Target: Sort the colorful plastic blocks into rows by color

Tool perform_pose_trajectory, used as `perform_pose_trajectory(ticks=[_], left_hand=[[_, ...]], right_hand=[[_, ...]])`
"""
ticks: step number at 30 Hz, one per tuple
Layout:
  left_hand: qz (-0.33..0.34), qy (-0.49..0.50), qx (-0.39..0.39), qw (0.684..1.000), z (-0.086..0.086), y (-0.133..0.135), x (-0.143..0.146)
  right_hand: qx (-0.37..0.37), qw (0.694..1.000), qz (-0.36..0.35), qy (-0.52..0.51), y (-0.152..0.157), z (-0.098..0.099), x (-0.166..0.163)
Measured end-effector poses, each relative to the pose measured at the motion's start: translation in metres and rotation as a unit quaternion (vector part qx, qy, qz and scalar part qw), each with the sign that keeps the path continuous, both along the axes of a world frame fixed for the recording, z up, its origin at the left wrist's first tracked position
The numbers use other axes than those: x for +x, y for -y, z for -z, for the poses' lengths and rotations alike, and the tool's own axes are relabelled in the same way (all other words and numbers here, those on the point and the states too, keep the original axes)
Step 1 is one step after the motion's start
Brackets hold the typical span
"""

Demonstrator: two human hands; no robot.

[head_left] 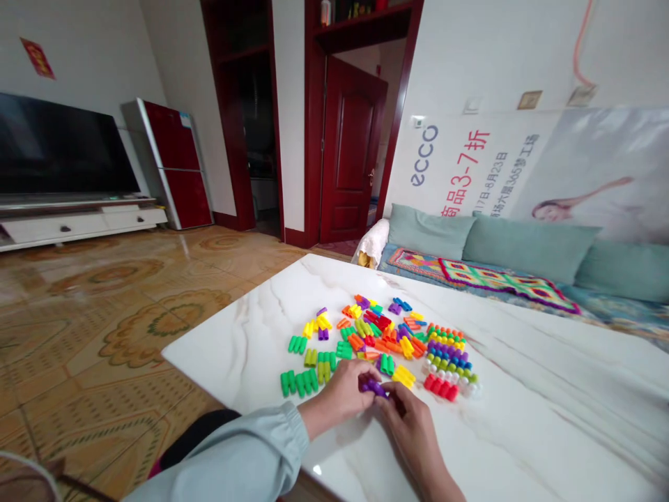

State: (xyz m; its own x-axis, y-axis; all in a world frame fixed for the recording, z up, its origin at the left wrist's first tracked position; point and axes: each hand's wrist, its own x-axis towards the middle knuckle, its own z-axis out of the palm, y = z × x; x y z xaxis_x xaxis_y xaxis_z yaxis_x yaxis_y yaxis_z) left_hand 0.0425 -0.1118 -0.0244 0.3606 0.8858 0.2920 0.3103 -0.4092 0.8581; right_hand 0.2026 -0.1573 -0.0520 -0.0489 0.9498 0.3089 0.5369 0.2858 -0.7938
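Both my hands meet over the near part of the white marbled table point(251, 335). Between them is a purple plastic toy piece point(374, 388), partly hidden by fingers. My left hand point(339, 387) is closed on its left side, and my right hand point(410, 415) pinches its right end. Just beyond lie many loose coloured pieces, among them green pieces point(300, 383) to the left and a yellow piece point(403, 376) near my right hand. On the right, joined rows of coloured pieces point(449, 355) lie side by side, with a red row point(440, 388) nearest me.
A sofa with teal cushions point(530, 251) and a crocheted cover point(506, 281) stands beyond the table. Left are a patterned tile floor point(130, 307), a red fridge point(175, 164) and a television point(63, 150) on a white cabinet. A red door point(350, 150) stands ajar at the back.
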Motion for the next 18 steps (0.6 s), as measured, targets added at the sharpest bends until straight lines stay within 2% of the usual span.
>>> perform_pose_trajectory(ticks=[4,7,10,12,15,18], left_hand=[[0.005,-0.023,0.002,1.000,-0.004,0.001,-0.006],[-0.027,-0.045,0.018,0.998,-0.007,-0.006,-0.013],[-0.077,-0.073,0.035,0.994,-0.008,-0.015,-0.023],[-0.096,-0.102,0.072,0.988,-0.006,-0.017,-0.028],[-0.073,-0.162,0.149,0.973,-0.002,-0.007,-0.033],[-0.019,-0.233,0.187,0.954,0.006,0.013,-0.033]], right_hand=[[-0.015,1.000,-0.007,-0.009,-0.009,-0.007,0.000],[-0.023,1.000,0.004,-0.016,-0.027,-0.017,0.000],[0.002,0.996,0.059,-0.062,-0.044,-0.020,-0.004],[0.029,0.989,0.106,-0.096,-0.045,-0.016,-0.009],[0.040,0.988,0.133,-0.069,-0.033,-0.003,-0.016],[0.025,0.993,0.119,-0.011,-0.016,0.005,-0.020]])
